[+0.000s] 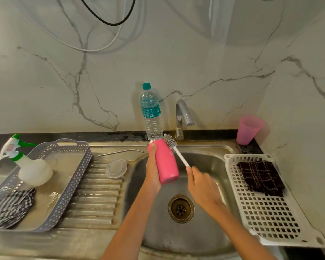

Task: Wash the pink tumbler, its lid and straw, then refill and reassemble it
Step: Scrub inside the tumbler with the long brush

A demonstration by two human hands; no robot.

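My left hand (pixel 152 169) grips the pink tumbler (pixel 166 162) over the sink basin (pixel 210 162), its mouth tilted away toward the tap. My right hand (pixel 201 182) holds the white handle of a bottle brush (pixel 176 150); its bristle head sits at the tumbler's mouth. The clear lid (pixel 116 168) lies on the ribbed drainboard to the left. The metal straw (pixel 120 152) lies beyond it near the counter's back edge.
A water bottle (pixel 152 111) and the tap (pixel 182 117) stand behind the sink. A grey tray (pixel 64 194) on the left holds a spray bottle (pixel 28 166) and checked cloth. A white basket (pixel 266 212) with dark cloth sits right; a pink cup (pixel 248 129) beyond.
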